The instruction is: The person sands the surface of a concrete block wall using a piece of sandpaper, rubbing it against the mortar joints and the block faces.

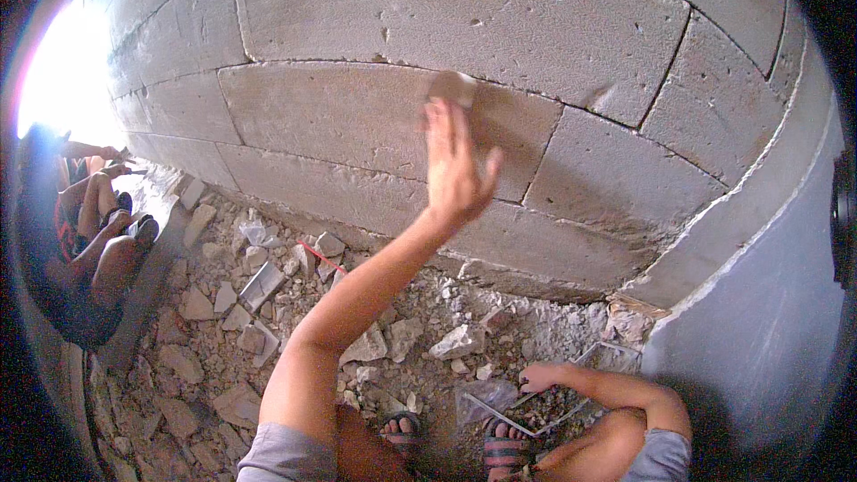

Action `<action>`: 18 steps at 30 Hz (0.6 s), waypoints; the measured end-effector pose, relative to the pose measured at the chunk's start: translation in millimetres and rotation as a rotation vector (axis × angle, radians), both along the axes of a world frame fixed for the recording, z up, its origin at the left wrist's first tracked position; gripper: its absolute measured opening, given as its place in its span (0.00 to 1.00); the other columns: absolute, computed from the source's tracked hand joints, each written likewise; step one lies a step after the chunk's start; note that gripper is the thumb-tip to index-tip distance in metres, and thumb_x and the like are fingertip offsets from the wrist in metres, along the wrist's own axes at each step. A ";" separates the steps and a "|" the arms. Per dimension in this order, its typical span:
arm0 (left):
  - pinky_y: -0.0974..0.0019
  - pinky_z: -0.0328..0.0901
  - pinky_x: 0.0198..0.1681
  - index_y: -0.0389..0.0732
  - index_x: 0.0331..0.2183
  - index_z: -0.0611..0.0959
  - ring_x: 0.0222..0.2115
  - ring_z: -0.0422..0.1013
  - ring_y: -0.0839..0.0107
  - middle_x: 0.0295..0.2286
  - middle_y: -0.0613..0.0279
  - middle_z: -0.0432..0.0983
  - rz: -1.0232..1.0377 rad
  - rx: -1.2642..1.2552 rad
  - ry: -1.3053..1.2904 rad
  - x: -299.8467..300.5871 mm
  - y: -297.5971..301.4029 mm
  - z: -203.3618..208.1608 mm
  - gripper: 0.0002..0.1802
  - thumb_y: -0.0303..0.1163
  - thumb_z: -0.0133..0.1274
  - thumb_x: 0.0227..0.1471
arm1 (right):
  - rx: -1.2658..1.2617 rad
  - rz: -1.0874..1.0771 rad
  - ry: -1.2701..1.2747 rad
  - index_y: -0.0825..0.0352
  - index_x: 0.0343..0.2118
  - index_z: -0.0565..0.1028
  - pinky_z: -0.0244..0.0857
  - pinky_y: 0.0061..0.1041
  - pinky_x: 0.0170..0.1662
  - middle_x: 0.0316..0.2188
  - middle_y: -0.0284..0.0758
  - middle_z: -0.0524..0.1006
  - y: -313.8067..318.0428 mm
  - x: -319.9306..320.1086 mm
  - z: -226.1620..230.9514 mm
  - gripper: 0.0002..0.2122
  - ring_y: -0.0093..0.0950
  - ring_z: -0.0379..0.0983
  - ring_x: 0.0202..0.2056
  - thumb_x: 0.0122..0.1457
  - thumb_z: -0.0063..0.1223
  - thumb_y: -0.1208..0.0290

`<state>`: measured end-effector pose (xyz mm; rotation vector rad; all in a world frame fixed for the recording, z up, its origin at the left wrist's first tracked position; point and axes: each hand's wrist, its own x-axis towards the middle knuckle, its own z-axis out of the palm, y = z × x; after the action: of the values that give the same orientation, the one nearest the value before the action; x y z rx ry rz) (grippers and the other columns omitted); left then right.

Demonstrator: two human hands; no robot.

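My left hand (pixel 460 170) reaches up to the block wall (pixel 357 116), its fingers stretched out and the thumb spread to the right. Under the fingertips, against the wall, is a small roundish pale piece (pixel 453 87), too blurred to tell its kind. The wall around it has a brownish, dusty tint. Low on the right, my right hand (pixel 540 377) hangs with its fingers curled in and nothing seen in them. It is close to a thin pale metal frame (pixel 585 357) and a crumpled clear plastic bag (pixel 491 399).
Broken block pieces and rubble (pixel 205 303) cover the ground along the wall. A thin red strip (pixel 321 256) lies among them. My sandalled feet (pixel 506 446) stand on the rubble. A smooth grey wall (pixel 750 303) rises at right. Another person (pixel 98 232) sits at far left.
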<state>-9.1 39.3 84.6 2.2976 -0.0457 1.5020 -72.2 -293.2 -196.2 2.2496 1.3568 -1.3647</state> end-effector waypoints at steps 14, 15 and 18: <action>0.51 0.41 0.61 0.35 0.59 0.52 0.61 0.40 0.50 0.60 0.46 0.41 0.038 0.243 0.021 4.3 44.3 12.9 0.46 0.43 0.54 0.45 | 0.017 0.051 0.017 0.65 0.38 0.74 0.65 0.41 0.42 0.34 0.47 0.76 1.1 3.2 6.6 0.18 0.45 0.72 0.38 0.51 0.47 0.56; 0.51 0.42 0.61 0.34 0.59 0.51 0.61 0.39 0.48 0.60 0.44 0.39 0.114 0.195 -0.032 3.1 56.9 21.3 0.45 0.42 0.53 0.46 | -0.015 0.040 0.030 0.64 0.39 0.74 0.65 0.41 0.42 0.35 0.47 0.75 0.9 2.1 11.5 0.18 0.45 0.72 0.38 0.51 0.47 0.56; 0.53 0.38 0.62 0.29 0.58 0.48 0.61 0.36 0.47 0.59 0.38 0.37 0.247 -0.034 -0.155 1.4 95.4 33.0 0.41 0.45 0.44 0.54 | -0.036 0.017 0.015 0.63 0.40 0.74 0.65 0.41 0.43 0.36 0.46 0.75 -5.9 -1.9 15.0 0.18 0.44 0.72 0.39 0.51 0.47 0.56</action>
<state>-7.7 134.7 117.6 2.2199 0.2278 1.7852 -74.1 -299.1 -181.2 2.2041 1.3421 -1.3921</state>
